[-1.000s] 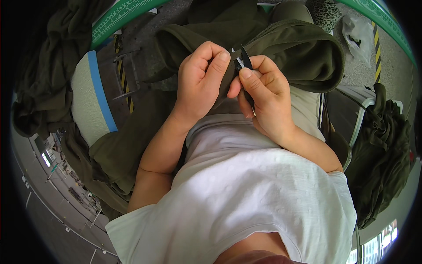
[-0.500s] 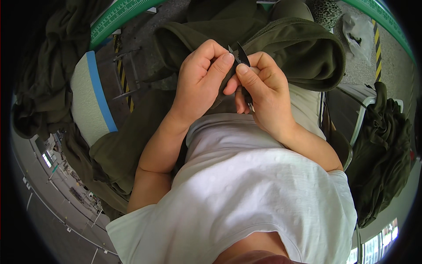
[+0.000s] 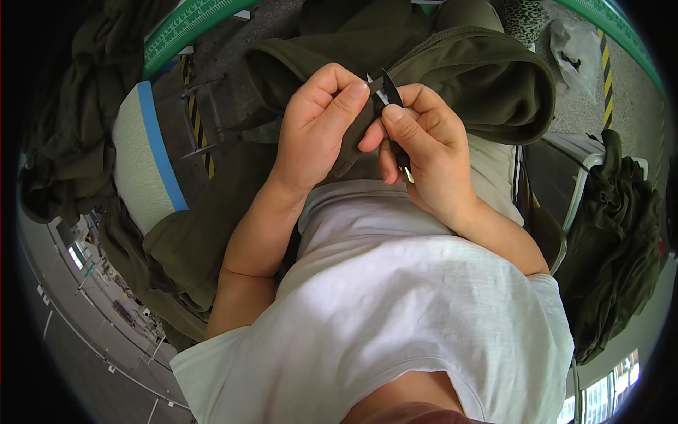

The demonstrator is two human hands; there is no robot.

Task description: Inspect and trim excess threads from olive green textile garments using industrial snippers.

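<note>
My right hand is closed round a pair of thread snips, with the thumb on the dark body and the pointed blades aimed away from me. The blades stand slightly apart. Close beside them, my left hand pinches the edge of a dark olive garment between thumb and fingers. A strip of this cloth runs between the two hands, next to the blades. Any thread there is too fine to make out. The garment spreads over my lap, its wide hemmed opening beyond the right hand.
Olive cloth is heaped at the left, by a pale board with a blue edge. At the right, more olive garments hang over a white-rimmed container. A green measuring-scale edge arcs across the far side. A clear plastic bag lies on the floor.
My left hand has shifted slightly left, and more of the cloth strip shows between the hands. The snips have turned a little in my right hand.
</note>
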